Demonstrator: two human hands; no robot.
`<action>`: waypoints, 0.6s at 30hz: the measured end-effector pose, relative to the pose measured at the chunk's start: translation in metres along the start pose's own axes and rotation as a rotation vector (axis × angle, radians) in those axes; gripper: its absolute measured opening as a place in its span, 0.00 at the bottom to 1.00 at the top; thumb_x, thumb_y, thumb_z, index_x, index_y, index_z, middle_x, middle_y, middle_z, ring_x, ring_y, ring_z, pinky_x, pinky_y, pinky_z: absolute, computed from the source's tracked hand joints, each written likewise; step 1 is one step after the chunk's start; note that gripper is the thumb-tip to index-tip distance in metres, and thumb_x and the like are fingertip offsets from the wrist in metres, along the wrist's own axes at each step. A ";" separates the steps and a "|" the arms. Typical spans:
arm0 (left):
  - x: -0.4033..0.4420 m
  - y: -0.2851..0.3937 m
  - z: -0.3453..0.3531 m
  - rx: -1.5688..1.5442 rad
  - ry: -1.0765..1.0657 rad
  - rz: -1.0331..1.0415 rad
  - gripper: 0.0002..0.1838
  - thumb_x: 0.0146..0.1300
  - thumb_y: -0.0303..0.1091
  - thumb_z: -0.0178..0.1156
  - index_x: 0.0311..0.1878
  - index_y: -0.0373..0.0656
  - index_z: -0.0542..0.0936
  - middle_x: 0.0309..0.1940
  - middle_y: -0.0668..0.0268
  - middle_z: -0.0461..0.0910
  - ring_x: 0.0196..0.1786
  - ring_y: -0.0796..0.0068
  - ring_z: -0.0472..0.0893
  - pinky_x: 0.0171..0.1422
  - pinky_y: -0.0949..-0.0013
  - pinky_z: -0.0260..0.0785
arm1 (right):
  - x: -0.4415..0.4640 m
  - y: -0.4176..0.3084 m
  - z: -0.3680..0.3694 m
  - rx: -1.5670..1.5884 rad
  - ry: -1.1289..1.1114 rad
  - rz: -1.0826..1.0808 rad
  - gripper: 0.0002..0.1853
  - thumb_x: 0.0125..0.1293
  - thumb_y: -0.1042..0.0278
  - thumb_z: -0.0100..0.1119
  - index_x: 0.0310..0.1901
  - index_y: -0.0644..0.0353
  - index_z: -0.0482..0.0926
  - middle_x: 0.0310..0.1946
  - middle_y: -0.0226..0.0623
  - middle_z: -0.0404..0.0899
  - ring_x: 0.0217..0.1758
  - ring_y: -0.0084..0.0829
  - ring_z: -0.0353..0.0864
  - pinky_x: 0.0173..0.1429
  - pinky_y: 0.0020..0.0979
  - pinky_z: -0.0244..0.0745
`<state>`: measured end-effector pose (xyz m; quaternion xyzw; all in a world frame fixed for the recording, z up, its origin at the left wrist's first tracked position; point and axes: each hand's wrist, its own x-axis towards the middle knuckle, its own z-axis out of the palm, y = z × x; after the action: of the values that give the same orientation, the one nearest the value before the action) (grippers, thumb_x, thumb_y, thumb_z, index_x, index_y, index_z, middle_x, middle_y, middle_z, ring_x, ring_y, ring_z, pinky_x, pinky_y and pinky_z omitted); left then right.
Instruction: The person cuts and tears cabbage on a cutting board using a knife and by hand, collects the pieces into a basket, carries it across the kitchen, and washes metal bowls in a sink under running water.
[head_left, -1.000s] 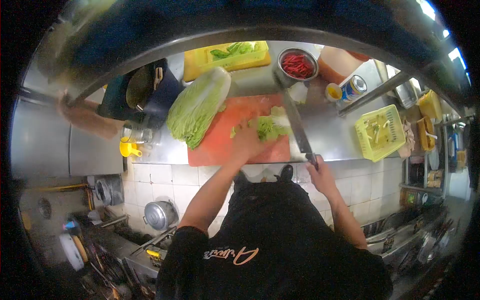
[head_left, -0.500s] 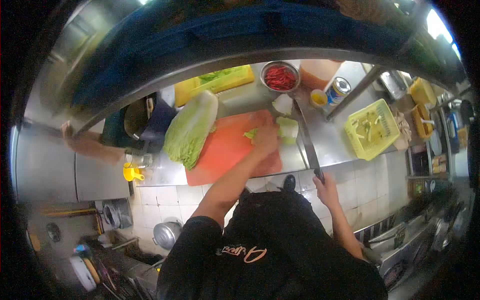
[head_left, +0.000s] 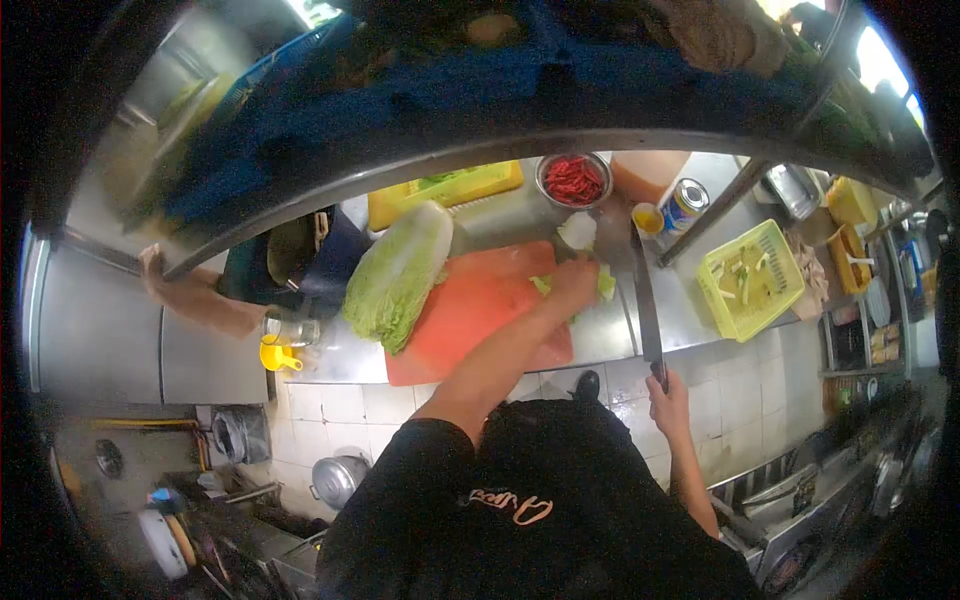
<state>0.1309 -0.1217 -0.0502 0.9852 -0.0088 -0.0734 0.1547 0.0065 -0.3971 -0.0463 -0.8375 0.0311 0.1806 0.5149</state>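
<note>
Two bare hands at a steel counter [head_left: 603, 335], centre of frame. Left hand [head_left: 575, 284] reaches over right edge of an orange-red cutting board [head_left: 470, 312], at small green-and-white leaf pieces [head_left: 605, 284]; fingers bent down, can't tell if closed on them. Right hand [head_left: 670, 402], right of centre, fist clamped round dark handle of a long, broad-bladed knife [head_left: 646, 305]; blade points up the frame, right of the board. Large pale-green napa cabbage [head_left: 398, 278] lies left of centre, overlapping the board's left side. White-and-green cabbage chunk [head_left: 577, 232] sits just above left hand. Top centre: round metal bowl [head_left: 541, 182] with red chillies [head_left: 574, 180]. Right: blue-labelled can [head_left: 687, 203], yellow-green plastic basket [head_left: 712, 278] with pale scraps. Left: clear glass jar [head_left: 292, 331] beside yellow plastic scoop [head_left: 279, 355].
</note>
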 end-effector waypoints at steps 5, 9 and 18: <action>0.003 -0.039 0.011 -0.110 0.289 0.081 0.23 0.49 0.36 0.64 0.51 0.42 0.79 0.54 0.47 0.74 0.49 0.49 0.79 0.54 0.47 0.72 | -0.001 0.010 0.003 -0.010 0.005 0.003 0.10 0.64 0.65 0.58 0.42 0.63 0.75 0.18 0.32 0.71 0.20 0.23 0.69 0.26 0.30 0.65; 0.060 -0.087 -0.017 -0.343 0.686 -0.444 0.24 0.44 0.38 0.67 0.47 0.40 0.80 0.43 0.50 0.82 0.47 0.51 0.81 0.54 0.51 0.72 | -0.007 -0.010 0.004 -0.012 -0.021 -0.047 0.08 0.66 0.66 0.57 0.39 0.61 0.74 0.18 0.25 0.68 0.15 0.16 0.64 0.19 0.23 0.59; -0.005 -0.285 -0.178 -0.070 0.528 -0.242 0.32 0.57 0.59 0.60 0.56 0.44 0.77 0.57 0.49 0.75 0.62 0.54 0.73 0.66 0.58 0.64 | -0.004 -0.029 0.015 -0.188 -0.150 -0.123 0.14 0.63 0.61 0.60 0.43 0.63 0.75 0.22 0.47 0.73 0.24 0.41 0.73 0.32 0.39 0.68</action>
<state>0.1508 0.2040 0.0312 0.9581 0.1518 0.1676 0.1757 0.0053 -0.3709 -0.0268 -0.8665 -0.0762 0.2131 0.4450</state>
